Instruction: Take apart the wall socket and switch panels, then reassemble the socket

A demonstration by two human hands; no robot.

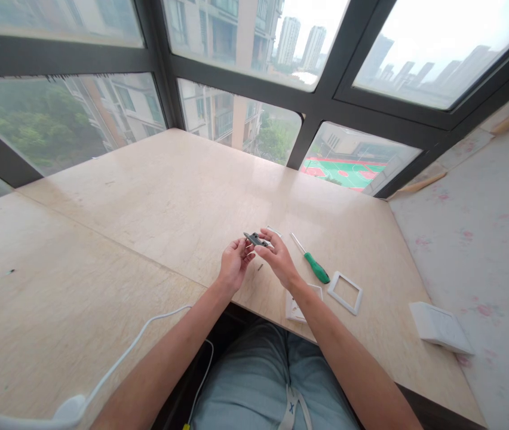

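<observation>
Fingers of left hand (233, 266) pinched the left end of a dark switch-like module (257, 239) | right hand (280, 258) fingers gripped its right side | module sat between both sets of fingertips | green-handled screwdriver (316, 267) lay right of the right fingers, white rectangular frame (342, 303) beyond

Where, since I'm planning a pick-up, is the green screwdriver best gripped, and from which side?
Probably by its thick green handle, from above, closing across it: the screwdriver lies flat, its shaft is slimmer, and the white frame sits close to the butt.
</observation>
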